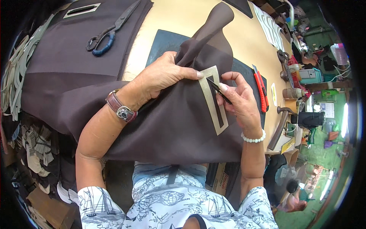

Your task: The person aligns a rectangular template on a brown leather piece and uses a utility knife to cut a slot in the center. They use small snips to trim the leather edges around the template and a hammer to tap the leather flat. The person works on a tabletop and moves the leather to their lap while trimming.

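A dark brown cloth [167, 126] is bunched up in front of me and drapes over the table's near edge. On it lies a beige rectangular frame [207, 91] with a long narrow slot in its middle. My left hand [162, 76] is closed on gathered cloth, its thumb pressing the frame's upper left corner. Between the thumb and fingers of my right hand [240, 99] is a slim black pointed tool [221, 92], its tip at the slot's upper end. What kind of tool it is does not show clearly.
Scissors [108, 34] with a blue-wrapped handle rest on stacked brown cloth at the left. Right of my hands lie red utility knives [260, 87] on a dark mat [244, 69]. A hammer [280, 126] and pliers [285, 66] line the table's right edge.
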`<control>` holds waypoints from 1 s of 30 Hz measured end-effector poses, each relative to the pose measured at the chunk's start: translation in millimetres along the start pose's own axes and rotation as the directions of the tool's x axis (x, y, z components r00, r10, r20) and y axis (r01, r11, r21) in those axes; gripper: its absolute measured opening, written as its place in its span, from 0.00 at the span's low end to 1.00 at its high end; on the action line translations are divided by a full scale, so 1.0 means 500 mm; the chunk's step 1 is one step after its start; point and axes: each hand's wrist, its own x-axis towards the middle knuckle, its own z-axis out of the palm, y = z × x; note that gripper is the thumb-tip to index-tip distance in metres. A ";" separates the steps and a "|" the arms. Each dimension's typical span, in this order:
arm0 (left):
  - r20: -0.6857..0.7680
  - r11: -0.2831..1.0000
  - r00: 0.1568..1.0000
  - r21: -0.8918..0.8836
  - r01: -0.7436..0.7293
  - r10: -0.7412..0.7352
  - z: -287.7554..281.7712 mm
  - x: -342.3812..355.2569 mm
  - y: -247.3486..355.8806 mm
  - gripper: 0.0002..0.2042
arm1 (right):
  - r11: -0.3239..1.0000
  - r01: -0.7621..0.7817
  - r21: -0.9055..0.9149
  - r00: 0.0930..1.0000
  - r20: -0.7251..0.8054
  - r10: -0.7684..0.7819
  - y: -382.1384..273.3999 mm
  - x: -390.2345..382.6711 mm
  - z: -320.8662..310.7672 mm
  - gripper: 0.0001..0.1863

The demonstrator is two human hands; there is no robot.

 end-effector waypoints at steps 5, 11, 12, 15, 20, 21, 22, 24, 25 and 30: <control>-0.010 0.999 1.000 0.038 0.008 -0.007 -0.009 0.001 -0.012 0.23 | 1.000 -0.002 0.005 1.000 -0.006 0.002 0.002 -0.003 0.003 0.19; -0.177 0.989 0.984 0.148 0.028 -0.002 0.025 -0.008 -0.006 0.19 | 0.980 0.090 -0.175 0.989 -0.103 -0.109 0.011 -0.019 0.019 0.17; -0.166 0.986 0.986 0.164 0.042 -0.014 0.024 -0.009 -0.006 0.19 | 0.955 0.130 -0.268 0.978 -0.122 -0.167 0.018 -0.022 0.027 0.16; 0.032 0.997 0.999 0.073 0.007 -0.010 0.020 -0.008 -0.009 0.18 | 0.945 0.114 -0.306 0.958 -0.218 -0.187 0.026 -0.058 0.054 0.13; -0.094 0.995 0.995 0.097 0.000 0.010 0.026 -0.008 -0.018 0.16 | 0.985 0.037 -0.170 0.925 -0.367 -0.099 0.053 -0.111 0.117 0.11; -0.082 0.994 0.997 0.106 0.007 0.002 0.032 -0.011 -0.016 0.16 | 0.969 0.088 -0.232 0.902 -0.393 -0.176 0.070 -0.110 0.123 0.09; -0.070 0.995 0.997 0.095 -0.009 0.016 0.040 -0.017 -0.011 0.16 | 0.971 0.086 -0.224 0.897 -0.407 -0.173 0.075 -0.111 0.128 0.09; -0.052 0.996 0.998 0.091 -0.021 0.026 0.045 -0.021 -0.009 0.15 | 0.975 0.144 -0.170 0.861 -0.465 -0.208 0.081 -0.110 0.138 0.08; -0.024 0.996 0.999 0.084 -0.032 0.034 0.044 -0.022 -0.011 0.14 | 0.976 0.145 -0.164 0.857 -0.472 -0.207 0.080 -0.108 0.142 0.08; 0.009 0.991 0.995 0.092 -0.102 0.101 0.047 -0.023 -0.025 0.10 | 0.974 0.177 -0.140 0.814 -0.535 -0.225 0.085 -0.095 0.150 0.07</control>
